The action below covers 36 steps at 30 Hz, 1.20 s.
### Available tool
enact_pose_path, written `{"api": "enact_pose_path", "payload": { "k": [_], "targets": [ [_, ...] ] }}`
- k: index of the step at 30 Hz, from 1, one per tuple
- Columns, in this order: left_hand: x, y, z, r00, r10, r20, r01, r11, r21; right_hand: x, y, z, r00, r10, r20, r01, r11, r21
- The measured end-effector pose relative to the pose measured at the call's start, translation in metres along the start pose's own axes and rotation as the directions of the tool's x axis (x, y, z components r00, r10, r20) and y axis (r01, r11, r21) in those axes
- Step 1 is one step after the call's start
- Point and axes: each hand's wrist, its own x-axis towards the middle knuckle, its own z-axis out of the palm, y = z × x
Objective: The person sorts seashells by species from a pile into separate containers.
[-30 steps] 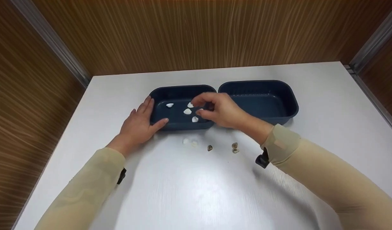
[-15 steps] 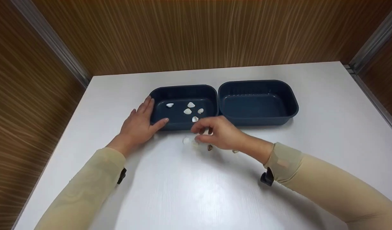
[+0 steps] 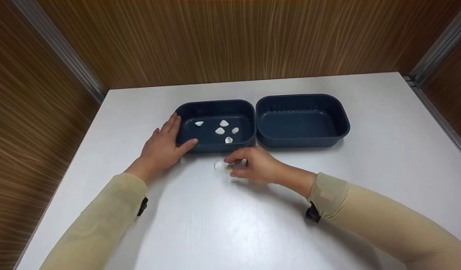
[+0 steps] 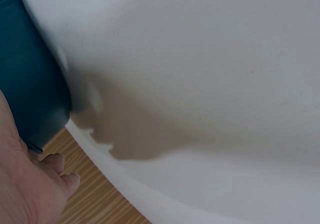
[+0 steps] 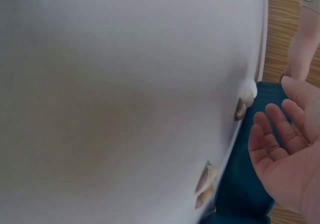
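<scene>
My left hand (image 3: 161,148) rests against the left end of a dark blue bin (image 3: 215,148), its fingers straight along the side and its thumb over the front rim. Several white seashells (image 3: 220,131) lie spread on that bin's floor. In front of the bin, my right hand (image 3: 262,165) is low over the table, thumb and index fingertip apart around a cream seashell (image 3: 228,170). A white seashell (image 3: 217,165) lies just left of it. The right wrist view shows a brown seashell (image 5: 240,109) and a pair of brownish seashells (image 5: 204,186), hidden by my hand in the head view.
A second dark blue bin (image 3: 303,142) stands directly right of the first, with no shells visible in it. Both stand on a white table (image 3: 200,225). Wood-grain panels (image 3: 253,41) rise behind and at the sides.
My right hand has moved from above the left bin down toward the table shells, uncovering another shell inside the bin. It now covers the brown shells. My left hand stays in place.
</scene>
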Motion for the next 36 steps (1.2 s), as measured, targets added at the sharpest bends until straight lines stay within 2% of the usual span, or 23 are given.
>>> {"api": "enact_pose_path", "payload": {
  "k": [6,11,20,31,36],
  "targets": [
    [0.0,0.0,0.0,1.0,-0.01,0.009,0.01,1.0,0.007,0.002,0.005,0.006,1.0,-0.001,0.013,0.002,0.999,-0.046],
    [0.0,0.0,0.0,1.0,-0.005,0.008,0.005,1.0,0.012,0.004,0.006,0.009,0.999,0.014,0.032,-0.012,0.999,-0.043],
    [0.0,0.0,0.0,1.0,0.003,0.002,-0.003,1.0,0.009,0.005,0.007,0.011,0.999,0.011,0.05,-0.005,0.992,-0.13],
    [0.001,-0.001,0.001,1.0,0.006,-0.006,-0.006,1.0,0.006,0.006,0.009,0.012,0.997,0.025,0.073,-0.013,0.988,-0.156],
    [0.002,-0.001,0.001,1.0,0.01,-0.01,-0.01,1.0,0.003,0.005,0.01,0.012,0.997,-0.006,0.081,0.02,0.985,-0.171]
  ]
}}
